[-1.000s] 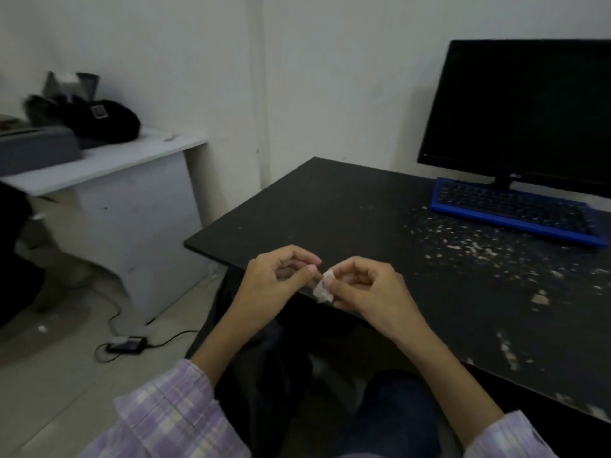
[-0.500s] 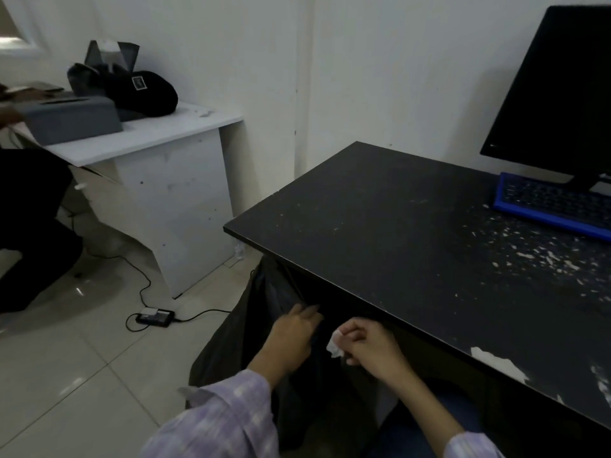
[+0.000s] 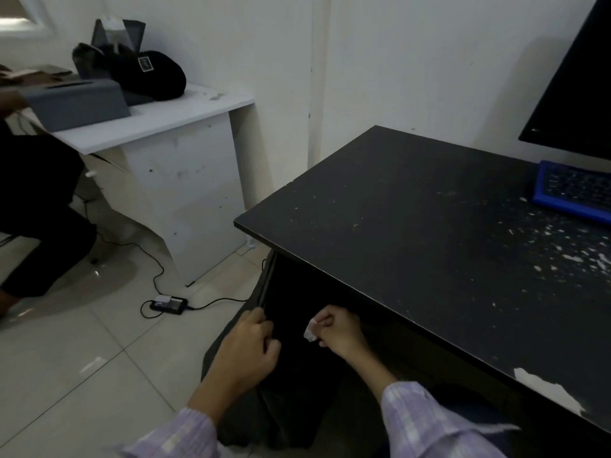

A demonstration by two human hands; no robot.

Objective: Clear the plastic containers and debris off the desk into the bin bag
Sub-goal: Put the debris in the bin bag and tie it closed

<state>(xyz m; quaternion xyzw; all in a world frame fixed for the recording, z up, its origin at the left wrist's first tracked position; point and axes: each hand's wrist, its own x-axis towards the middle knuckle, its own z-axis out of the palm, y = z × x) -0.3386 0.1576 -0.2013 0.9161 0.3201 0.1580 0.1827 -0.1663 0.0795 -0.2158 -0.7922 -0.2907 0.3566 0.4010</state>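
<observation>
1. Below the bench (image 3: 429, 233) edge, the left hand (image 3: 249, 350) has its fingers (image 3: 261, 320) curled closed around the rim of the black bin bag (image 3: 291, 385), holding it up.
2. The right hand (image 3: 339, 330) sits just beside the left, apart from it, its fingers (image 3: 325, 322) pinched tight on a small white scrap (image 3: 310, 332).
3. That scrap hangs over the dark mouth of the bag, between the two sets of fingers.
4. Up and to the right of the fingers, pale flecks of debris (image 3: 558, 246) lie scattered on the black bench, near a blue keyboard (image 3: 575, 190) under a monitor (image 3: 575, 84).
5. Well away to the left of the fingers, a power adapter (image 3: 168, 304) lies on the tiled floor (image 3: 66, 358).
</observation>
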